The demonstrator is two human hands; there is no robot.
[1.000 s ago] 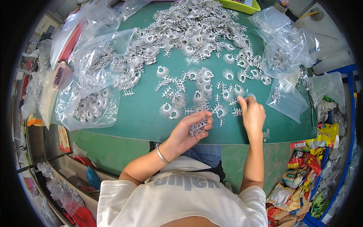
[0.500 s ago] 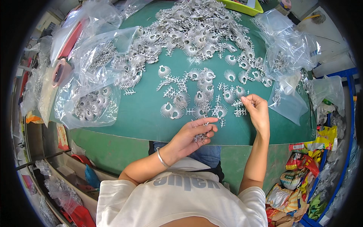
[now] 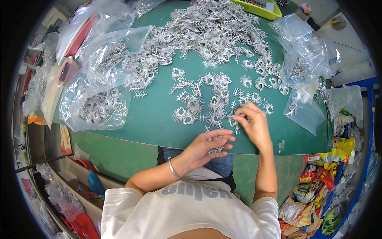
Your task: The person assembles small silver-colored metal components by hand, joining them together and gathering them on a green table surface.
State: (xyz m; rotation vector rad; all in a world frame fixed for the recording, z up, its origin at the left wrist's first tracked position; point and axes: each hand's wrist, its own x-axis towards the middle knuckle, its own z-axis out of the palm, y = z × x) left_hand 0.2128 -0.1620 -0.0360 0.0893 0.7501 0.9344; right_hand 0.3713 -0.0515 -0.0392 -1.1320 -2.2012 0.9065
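Observation:
My left hand (image 3: 209, 146) is palm up at the table's near edge, its fingers curled round several small grey branched metal pieces (image 3: 215, 150). Just to its right and a little farther off, my right hand (image 3: 253, 121) pinches with thumb and forefinger over the loose parts; what is between the fingertips is too small to make out. Ahead of both hands lie scattered shell-shaped, fan-like metal parts (image 3: 195, 104) and branched ones (image 3: 183, 96). One fan-shaped part (image 3: 267, 108) rests alone to the right of my right hand.
A big heap of the same metal parts (image 3: 207, 34) covers the far middle of the green table (image 3: 159, 115). Clear plastic bags with parts stand at the left (image 3: 101, 105) and right (image 3: 302, 59). A yellow-green tray (image 3: 258, 10) is at the back; colourful packets (image 3: 314, 175) fill the lower right.
My right hand has moved left and nearer, toward my left hand. A fan-shaped part now lies apart at the right. My left hand has shifted slightly right and nearer, still holding its pieces.

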